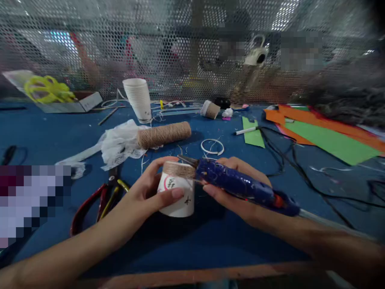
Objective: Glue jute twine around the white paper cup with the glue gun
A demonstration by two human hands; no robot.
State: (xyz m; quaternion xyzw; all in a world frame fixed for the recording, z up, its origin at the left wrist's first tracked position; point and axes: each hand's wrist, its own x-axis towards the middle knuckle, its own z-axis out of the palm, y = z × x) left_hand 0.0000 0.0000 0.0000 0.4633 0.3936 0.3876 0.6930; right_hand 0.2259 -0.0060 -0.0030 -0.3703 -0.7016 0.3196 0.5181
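Note:
My left hand (153, 190) is wrapped round a white paper cup (180, 206) that has black and pink print. Brown twine (180, 169) is wound in a band about the cup's upper end as I see it. In my right hand (231, 186) lies a blue hot glue gun (237, 180), its metal nozzle just at the edge of the twine band. Whether the nozzle touches the twine I cannot tell. A glue stick (331, 224) sticks out of the gun's rear. Beyond the cup, a roll of brown twine (168, 134) rests on white lace (120, 142).
Scissors (111, 188) with red and yellow handles lie left of the cup. A stack of paper cups (137, 98), a twine-wrapped cup (209, 109) and a white ring (212, 147) are further back. Black cords (300, 176) and coloured sheets (327, 136) lie right, before a perforated metal screen (180, 52).

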